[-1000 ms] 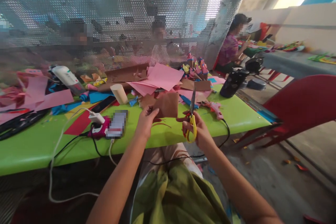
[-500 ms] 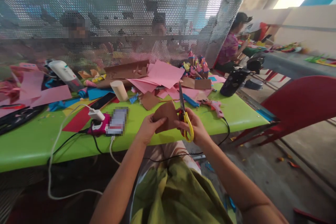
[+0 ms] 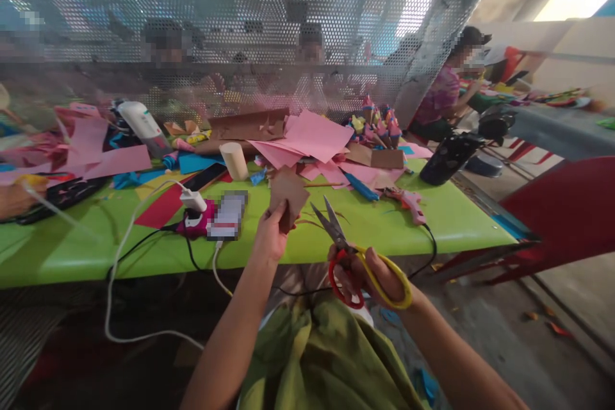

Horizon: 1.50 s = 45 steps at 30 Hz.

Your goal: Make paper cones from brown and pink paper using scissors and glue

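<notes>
At green table (image 3: 456,224), left hand (image 3: 272,234) pinching brown paper (image 3: 291,191), right hand (image 3: 375,274) nearer body, gripping spread scissors (image 3: 341,243)

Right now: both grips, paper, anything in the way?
Left grip holding brown paper. Right grip on scissors, blades open, no paper between. Nothing visibly blocking; glue gun off right.

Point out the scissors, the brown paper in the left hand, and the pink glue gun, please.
Scissors (image 3: 341,243): head view, blade pivot.
Brown paper (image 3: 293,203): head view, flat face.
Pink glue gun (image 3: 412,204): head view, pink body.
</notes>
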Available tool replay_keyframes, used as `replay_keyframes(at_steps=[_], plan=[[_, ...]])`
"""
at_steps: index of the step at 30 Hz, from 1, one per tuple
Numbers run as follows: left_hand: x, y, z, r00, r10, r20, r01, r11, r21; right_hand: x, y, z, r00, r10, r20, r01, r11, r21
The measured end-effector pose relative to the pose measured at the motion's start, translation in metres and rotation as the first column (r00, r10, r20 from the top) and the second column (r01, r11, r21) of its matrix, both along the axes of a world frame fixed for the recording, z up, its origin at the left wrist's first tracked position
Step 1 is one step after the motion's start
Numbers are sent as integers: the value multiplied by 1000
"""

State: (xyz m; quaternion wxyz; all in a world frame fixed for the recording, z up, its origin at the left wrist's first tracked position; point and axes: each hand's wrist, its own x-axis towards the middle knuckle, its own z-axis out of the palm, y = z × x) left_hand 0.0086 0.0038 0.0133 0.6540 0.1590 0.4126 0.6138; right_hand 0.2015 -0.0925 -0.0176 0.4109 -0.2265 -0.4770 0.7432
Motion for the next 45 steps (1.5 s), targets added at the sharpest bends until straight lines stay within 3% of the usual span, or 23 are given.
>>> replay_keyframes(at_steps=[13, 28, 45], plan=[[3, -2, 5, 999, 5, 41, -4, 1000, -9, -8, -2, -4, 993, 29, 114, -31, 999, 15], [4, -5, 4, 999, -29, 37, 28, 999, 23, -5, -3, -11, 991, 24, 128, -26, 1000, 13], [10, -10, -26, 996, -74, 41, 67, 988, 137, 2, 0, -8, 992, -96, 79, 98, 995, -26]])
